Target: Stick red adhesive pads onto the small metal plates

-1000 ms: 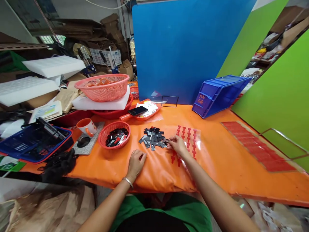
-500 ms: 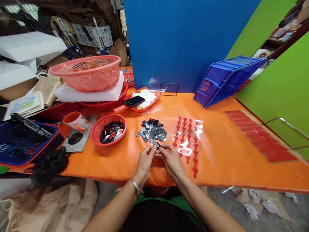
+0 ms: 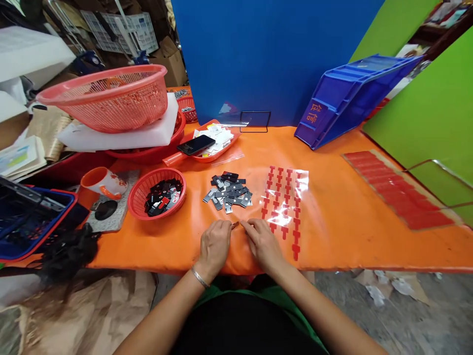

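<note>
My left hand (image 3: 215,246) is closed, thumb and fingers pinching a small flat piece (image 3: 235,225) that shows as a thin dark reddish sliver. My right hand (image 3: 263,245) meets the piece's other end with its fingertips pressed together. Just beyond my hands lies a loose pile of small dark flat pieces (image 3: 231,191), several with light marks. To the right of the pile, a clear sheet (image 3: 303,178) carries rows of red T-shaped stickers (image 3: 296,224), its edge close to my right hand.
Left of the pile stands a red basket (image 3: 132,207) of similar pieces. Behind are a red scoop (image 3: 172,160) with white slips, a phone (image 3: 196,144) and a large pink basket (image 3: 111,106). A mug (image 3: 98,180), blue crate (image 3: 328,108) and red strip sheet (image 3: 395,190) flank the orange table.
My hands have turned palms-down around the small piece, which now appears nearly edge-on. My left hand's back faces up more. The head view has shifted slightly.
</note>
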